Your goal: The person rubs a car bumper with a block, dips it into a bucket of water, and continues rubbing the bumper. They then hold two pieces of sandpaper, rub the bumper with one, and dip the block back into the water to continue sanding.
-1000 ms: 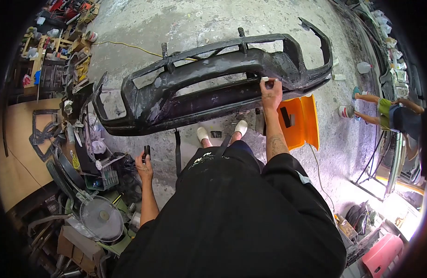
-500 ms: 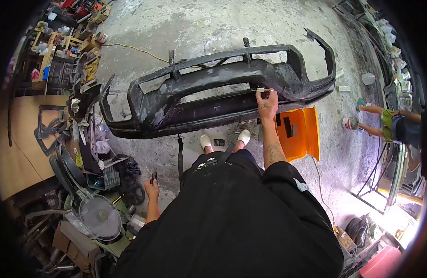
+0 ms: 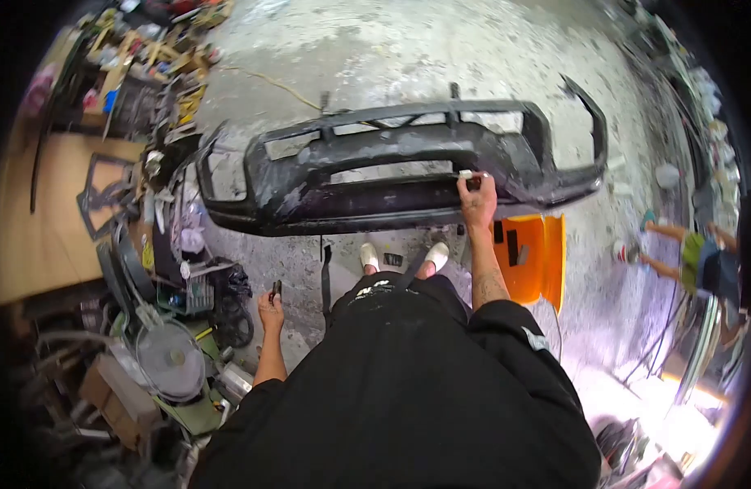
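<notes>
A large black car bumper [image 3: 392, 147] with scuffed grey patches lies across the view in front of me. My right hand [image 3: 478, 204] is over its lower middle edge, fingers pinched on a small whitish piece [image 3: 466, 174]; a dark part shows beside it, too small to name. Low on the left, away from the bumper, my left hand [image 3: 271, 314] is closed around a small dark object [image 3: 277, 288] that sticks up from the fingers.
An orange chair [image 3: 550, 261] with dark strips stands right of my feet. A fan [image 3: 177, 357], a wooden board [image 3: 57, 220] and piled parts crowd the left. At the right edge is another person [image 3: 701, 257]. A yellow cord [image 3: 277, 84] lies on the floor beyond the bumper.
The view has turned slightly, so the bumper looks more level and sits further right. Both hands keep their holds; my right hand remains at the bumper's lower middle.
</notes>
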The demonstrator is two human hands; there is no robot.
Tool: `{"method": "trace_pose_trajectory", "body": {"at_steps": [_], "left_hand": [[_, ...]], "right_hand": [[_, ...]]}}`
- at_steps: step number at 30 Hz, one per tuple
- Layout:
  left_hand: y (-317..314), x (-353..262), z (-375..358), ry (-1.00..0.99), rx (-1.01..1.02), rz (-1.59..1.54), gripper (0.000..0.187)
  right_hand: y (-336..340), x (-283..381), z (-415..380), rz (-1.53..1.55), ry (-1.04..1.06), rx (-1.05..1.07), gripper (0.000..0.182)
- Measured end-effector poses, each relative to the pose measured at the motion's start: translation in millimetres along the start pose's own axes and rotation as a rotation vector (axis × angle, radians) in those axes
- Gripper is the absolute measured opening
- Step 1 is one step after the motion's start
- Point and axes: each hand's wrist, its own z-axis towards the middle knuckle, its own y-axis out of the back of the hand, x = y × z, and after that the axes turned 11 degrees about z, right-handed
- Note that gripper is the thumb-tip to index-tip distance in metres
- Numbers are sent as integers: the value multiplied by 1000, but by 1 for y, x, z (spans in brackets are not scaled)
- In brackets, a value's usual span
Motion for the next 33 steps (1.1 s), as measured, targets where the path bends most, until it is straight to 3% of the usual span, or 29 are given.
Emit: {"method": "trace_pose_trajectory", "body": {"at_steps": [4,7,13,18,21,26,30,33], "left_hand": [[-19,-13,-30,26,-95,-6,30],[-18,-23,-51,177,-83,16,31],[-21,-1,-78,253,-19,27,34],[-23,21,-63,389,112,-40,37],[-21,41,-39,355,61,-86,37],[-25,100,0,332,13,-137,33],[-18,144,11,356,49,-145,32],[-29,182,22,396,53,-170,31]], "right_hand": [[-10,1,2,-52,61,10,29],[-13,-3,4,-70,78,84,30],[-32,13,-13,-27,125,205,30],[-105,59,-48,75,198,451,29],[-159,98,-79,104,218,638,28],[-225,150,-120,21,320,767,27],[-267,180,-148,4,221,922,28],[-310,191,-156,5,539,962,26]]}}
